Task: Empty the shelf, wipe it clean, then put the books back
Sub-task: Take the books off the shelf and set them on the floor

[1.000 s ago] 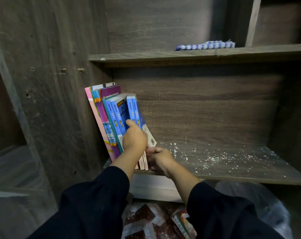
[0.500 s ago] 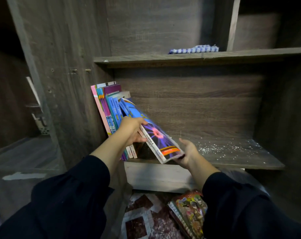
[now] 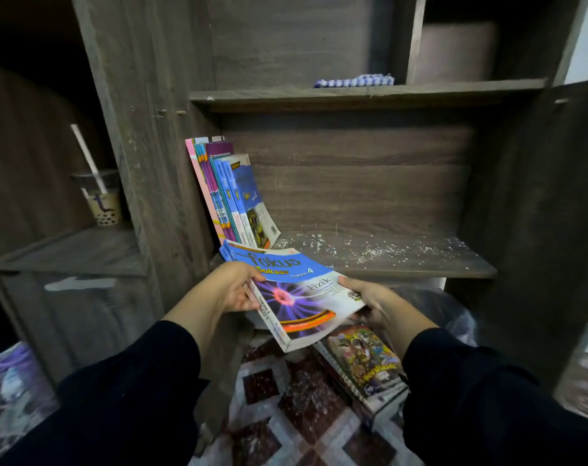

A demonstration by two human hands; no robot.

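Head view. Left hand (image 3: 233, 287) clamped on the spine edge of a small stack of books (image 3: 294, 290), thumb over the top cover, fingers curled beneath. Right hand (image 3: 370, 302) gripping the opposite edge of the same stack, thumb on the cover, fingers under. Stack carried between both hands, tilted, clear of the shelf (image 3: 403, 260) and just in front of its front lip. Top cover blue, lettered "Fokus Sukses", "Tingkatan 4" and "Fizik", with a purple plasma-ball picture. At least 2 spines visible at the left-hand side; exact count cannot be told.

Beyond the left hand, on the shelf: a row of remaining books (image 3: 227, 196), leaning left against the cabinet's side wall, pink and purple spines at the wall, blue ones outermost. Beyond the right hand: bare shelf board strewn with white specks and dust, thickest toward the back and right.

Above both hands, on the next shelf up: folded blue-and-white checked cloth (image 3: 355, 81), lying flat near the upright divider.

Below the right hand, on the patterned floor (image 3: 286, 408): a pile of comic books (image 3: 365, 364), bright illustrated cover uppermost, partly under the held stack in view.

Far left of the left hand, in the neighbouring compartment: a plastic drink cup (image 3: 102, 203) with a white straw (image 3: 89, 159), upright. Dark sleeves on both forearms.
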